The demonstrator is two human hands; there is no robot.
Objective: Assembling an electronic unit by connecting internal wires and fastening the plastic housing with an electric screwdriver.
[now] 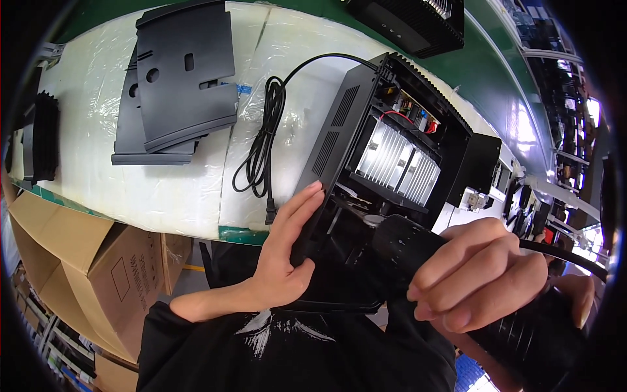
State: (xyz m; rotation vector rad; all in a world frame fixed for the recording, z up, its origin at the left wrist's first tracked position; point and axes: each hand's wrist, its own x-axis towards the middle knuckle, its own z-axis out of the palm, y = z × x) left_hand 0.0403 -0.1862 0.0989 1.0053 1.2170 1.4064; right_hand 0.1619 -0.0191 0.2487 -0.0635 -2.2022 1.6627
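Observation:
A black box-shaped appliance housing lies open-sided at the table's near edge. Inside it show silver finned metal blocks, a red wire and a small circuit board. Flat against the housing's near left side rests my left hand, fingers stretched out, gripping nothing. My right hand is wrapped round a black electric screwdriver, whose front end points into the housing's near part. The tip is hidden. From the housing's back, a black power cord runs to a tied bundle on the left.
Dark grey panels lie stacked on the plastic-covered table. Stacked black parts stand at its left end. Another black unit sits at the far side. An open cardboard box stands below the table's near left edge.

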